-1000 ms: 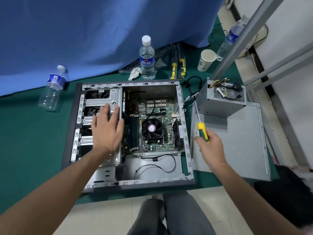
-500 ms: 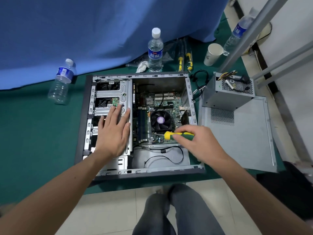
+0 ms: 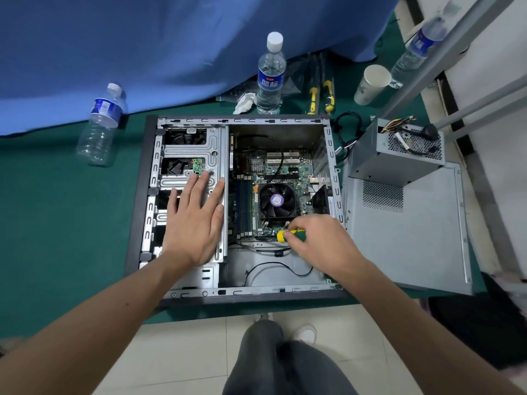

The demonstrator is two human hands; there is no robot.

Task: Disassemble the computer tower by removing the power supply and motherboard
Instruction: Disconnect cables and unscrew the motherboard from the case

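The open computer tower (image 3: 137, 212) lies on its side on the green mat. Inside it sits the green motherboard (image 3: 285, 166) with a black CPU fan (image 3: 276, 199). My left hand (image 3: 194, 220) rests flat with straight fingers on the metal drive cage (image 3: 185, 151). My right hand (image 3: 316, 243) grips a yellow and green screwdriver (image 3: 289, 234) over the motherboard's near edge, just below the fan; its tip is hidden. The grey power supply (image 3: 399, 155) stands outside the case, on the detached side panel (image 3: 407, 238) to the right.
Water bottles stand or lie behind the case (image 3: 269, 75), at left (image 3: 101, 126) and at far right (image 3: 419, 49). Two more screwdrivers (image 3: 320, 92) and a paper cup (image 3: 370, 84) lie at the back. A metal frame (image 3: 456, 52) rises on the right. My legs (image 3: 285, 360) are below the table edge.
My right hand carried the screwdriver from the side panel into the case and has lowered it toward the motherboard's near edge. The left hand stayed on the drive cage. The camera drew closer.
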